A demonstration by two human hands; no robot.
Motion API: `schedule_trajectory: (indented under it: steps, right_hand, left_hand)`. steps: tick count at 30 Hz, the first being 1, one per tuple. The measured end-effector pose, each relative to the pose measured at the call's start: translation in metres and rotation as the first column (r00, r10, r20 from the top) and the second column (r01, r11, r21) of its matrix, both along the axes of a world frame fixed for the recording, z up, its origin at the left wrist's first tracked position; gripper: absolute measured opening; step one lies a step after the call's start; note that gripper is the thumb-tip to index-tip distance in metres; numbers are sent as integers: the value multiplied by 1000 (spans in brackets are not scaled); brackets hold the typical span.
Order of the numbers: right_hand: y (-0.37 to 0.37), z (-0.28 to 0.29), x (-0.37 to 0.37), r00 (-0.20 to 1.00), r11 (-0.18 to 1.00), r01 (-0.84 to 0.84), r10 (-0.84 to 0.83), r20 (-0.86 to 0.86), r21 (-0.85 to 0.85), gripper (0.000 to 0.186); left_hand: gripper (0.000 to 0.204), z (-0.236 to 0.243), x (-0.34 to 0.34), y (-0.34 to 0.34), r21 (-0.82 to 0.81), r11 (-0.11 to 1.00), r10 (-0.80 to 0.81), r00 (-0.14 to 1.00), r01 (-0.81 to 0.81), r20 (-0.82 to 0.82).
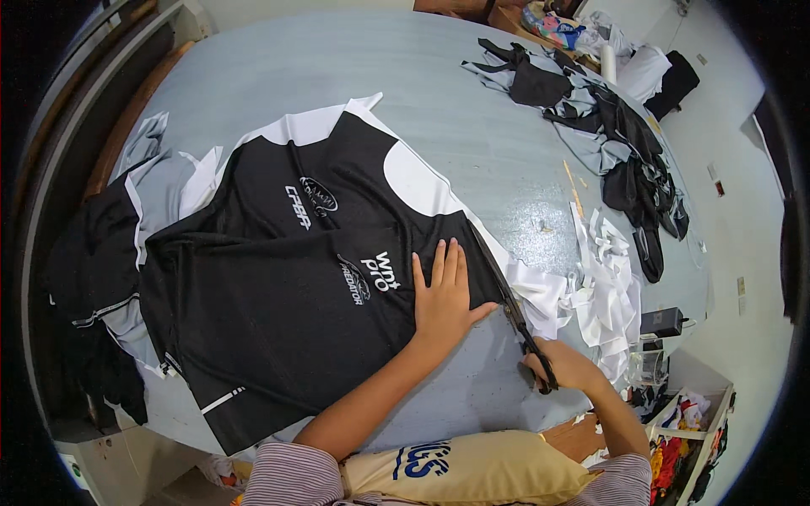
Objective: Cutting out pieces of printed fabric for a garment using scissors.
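Observation:
A black jersey panel (287, 320) with white printed marks and white border fabric lies spread on the grey-blue table. My left hand (445, 291) rests flat on its right part, fingers spread toward the far side. In my right hand (561, 365) is a pair of black-handled scissors (516, 316), its handles gripped near the front right. The blades run along the panel's right edge, where black meets white. White fabric strips (607, 291) lie just right of the blades.
More black and grey cut pieces (624, 143) lie heaped at the far right. Other black garments (89, 270) hang over the left edge. A small black box (662, 321) stands at the right edge, above a shelf of colourful cloth (683, 447). A yellow cushion-like bundle (472, 468) is at my front.

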State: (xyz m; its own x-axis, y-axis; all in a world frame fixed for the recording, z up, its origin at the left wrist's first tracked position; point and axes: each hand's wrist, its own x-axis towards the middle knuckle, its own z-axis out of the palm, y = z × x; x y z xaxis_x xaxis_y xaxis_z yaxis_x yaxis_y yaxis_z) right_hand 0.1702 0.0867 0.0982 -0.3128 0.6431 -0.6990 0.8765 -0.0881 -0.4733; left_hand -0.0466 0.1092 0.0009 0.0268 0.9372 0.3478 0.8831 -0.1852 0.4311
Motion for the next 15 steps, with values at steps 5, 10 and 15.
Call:
schedule_trajectory:
  steps: [5,10,15]
  right_hand:
    - [1,2,-9,998,1000,-16,16,67,-5,33]
    - [-6,-4,-8,994,992,-52,41,97,113,38]
    - [-11,-3,-15,988,992,-47,29,154,114,42]
  left_hand:
    - [100,-2,0,1,9,1000,3,1000,-3,3]
    - [100,-1,0,1,17,1000,-1,1000,1,6]
    - [100,-2,0,0,27,1000,-3,1000,2,16]
